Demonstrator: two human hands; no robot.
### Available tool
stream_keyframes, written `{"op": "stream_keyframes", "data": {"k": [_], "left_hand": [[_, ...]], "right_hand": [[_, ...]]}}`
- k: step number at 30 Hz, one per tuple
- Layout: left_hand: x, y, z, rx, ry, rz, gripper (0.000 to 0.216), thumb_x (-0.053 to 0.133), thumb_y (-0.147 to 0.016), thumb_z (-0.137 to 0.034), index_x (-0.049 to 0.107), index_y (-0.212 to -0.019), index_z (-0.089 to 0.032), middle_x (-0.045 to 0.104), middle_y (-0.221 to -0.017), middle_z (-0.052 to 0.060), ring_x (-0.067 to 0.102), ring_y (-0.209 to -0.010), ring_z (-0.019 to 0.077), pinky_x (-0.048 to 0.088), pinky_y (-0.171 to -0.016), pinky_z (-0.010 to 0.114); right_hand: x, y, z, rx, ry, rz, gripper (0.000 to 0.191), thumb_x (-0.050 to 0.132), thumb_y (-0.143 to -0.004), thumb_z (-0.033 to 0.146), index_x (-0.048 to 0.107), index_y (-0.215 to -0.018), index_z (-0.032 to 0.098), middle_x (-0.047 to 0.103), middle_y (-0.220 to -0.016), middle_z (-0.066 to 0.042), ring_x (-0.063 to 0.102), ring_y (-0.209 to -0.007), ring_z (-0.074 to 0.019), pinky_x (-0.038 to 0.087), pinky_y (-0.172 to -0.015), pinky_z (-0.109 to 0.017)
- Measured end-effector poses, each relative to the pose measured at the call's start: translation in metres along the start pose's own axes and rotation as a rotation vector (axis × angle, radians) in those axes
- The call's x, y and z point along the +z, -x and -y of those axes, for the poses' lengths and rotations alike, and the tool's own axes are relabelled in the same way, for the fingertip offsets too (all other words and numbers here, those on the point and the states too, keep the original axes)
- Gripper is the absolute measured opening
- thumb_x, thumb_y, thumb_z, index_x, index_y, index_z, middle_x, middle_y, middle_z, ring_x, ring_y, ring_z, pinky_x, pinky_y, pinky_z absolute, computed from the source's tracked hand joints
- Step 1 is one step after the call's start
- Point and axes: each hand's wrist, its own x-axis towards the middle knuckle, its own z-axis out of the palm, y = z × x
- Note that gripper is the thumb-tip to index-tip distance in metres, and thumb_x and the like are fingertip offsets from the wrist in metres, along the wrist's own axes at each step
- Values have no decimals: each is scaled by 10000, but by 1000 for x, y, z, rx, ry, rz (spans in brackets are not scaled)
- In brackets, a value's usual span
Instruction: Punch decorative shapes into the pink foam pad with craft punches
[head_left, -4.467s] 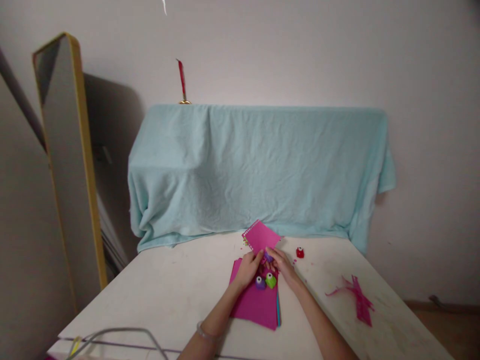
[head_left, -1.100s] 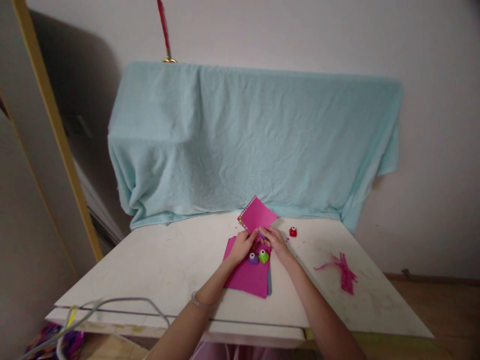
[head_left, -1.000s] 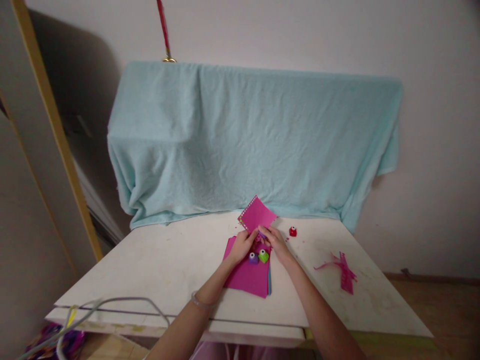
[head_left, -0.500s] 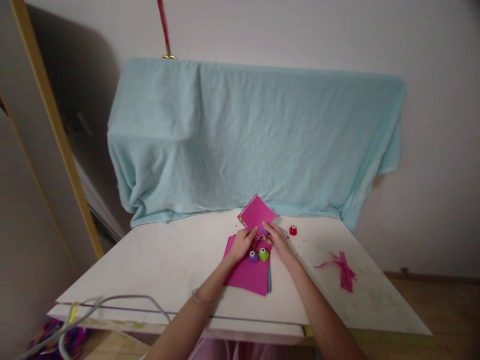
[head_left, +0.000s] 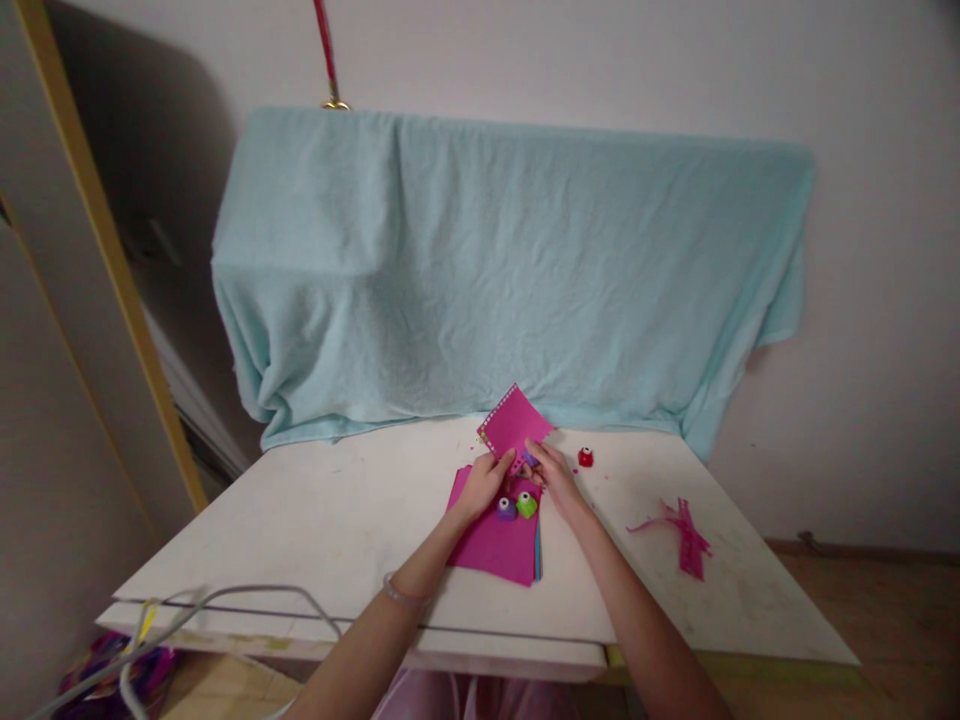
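A pink sheet of paper [head_left: 519,420] with small holes punched along its edges is held up at a tilt. My left hand [head_left: 484,484] pinches its lower corner between thumb and fingers. In my right hand [head_left: 553,474] is a small purple craft punch [head_left: 530,459], set at the sheet's lower right edge. Below the hands lies a stack of pink paper [head_left: 491,550] with blue sheets showing at its side. A second purple punch [head_left: 507,509] and a green punch [head_left: 527,504] rest on this stack.
A red punch [head_left: 586,457] stands on the white table [head_left: 360,520], right of the hands. Pink paper scraps [head_left: 690,540] lie farther right. A light blue cloth [head_left: 525,260] hangs behind. A grey cable [head_left: 255,590] crosses the front left edge.
The view has shifted very slightly. Both hands keep their hold on the sheet and the purple punch, with little visible movement.
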Motion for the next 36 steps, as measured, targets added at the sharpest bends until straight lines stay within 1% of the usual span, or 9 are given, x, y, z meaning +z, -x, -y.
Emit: {"op": "stream_keyframes", "data": {"k": [9, 12, 19, 25, 28, 33, 36], "left_hand": [[1, -5, 10, 22, -42, -14, 532, 351, -940, -565, 614, -707, -166, 605, -616, 19, 522, -586, 145, 387, -595, 241], [1, -5, 10, 38, -54, -13, 534, 348, -941, -567, 626, -721, -168, 621, -640, 24, 531, -598, 149, 388, -602, 244], [0, -4, 6, 26, -59, 1, 525, 336, -944, -561, 635, -739, -181, 646, -666, 34, 560, -619, 160, 403, -622, 245], [-1, -3, 4, 4, -50, -2, 541, 340, -940, -567, 620, -690, -177, 632, -624, 38, 557, -609, 163, 400, -610, 247], [0, -3, 4, 13, -48, 2, 542, 339, -942, -563, 609, -673, -179, 620, -609, 29, 546, -598, 158, 392, -604, 247], [1, -3, 6, 18, -71, -16, 536, 357, -932, -571, 565, -625, -184, 592, -586, 19, 519, -578, 154, 365, -578, 248], [2, -3, 7, 4, -91, -25, 542, 355, -927, -587, 564, -637, -180, 594, -600, 20, 518, -581, 153, 359, -571, 246]], "right_hand": [[0, -4, -6, 5, 21, 38, 440, 653, -747, 617, 568, -688, 189, 509, -526, 39, 313, -405, -75, 160, -419, -256], [1, -2, -4, -2, 24, 31, 437, 656, -748, 613, 570, -687, 189, 518, -534, 36, 316, -410, -76, 162, -426, -257], [1, 0, 0, -9, 47, 43, 446, 642, -758, 623, 595, -709, 182, 553, -555, 15, 311, -413, -78, 157, -429, -263], [2, 1, 3, -11, 58, 49, 450, 648, -748, 626, 597, -689, 183, 547, -554, 10, 309, -420, -79, 162, -433, -263], [3, 3, 6, -20, 44, 53, 446, 659, -743, 611, 589, -672, 177, 546, -562, 7, 327, -438, -78, 187, -437, -255], [6, 5, 10, -8, 4, -8, 436, 723, -683, 589, 594, -694, 173, 536, -564, 17, 345, -452, -77, 229, -441, -244], [7, 5, 11, -2, 5, -7, 450, 727, -664, 603, 582, -671, 176, 528, -556, 20, 354, -454, -80, 243, -442, -243]]}}
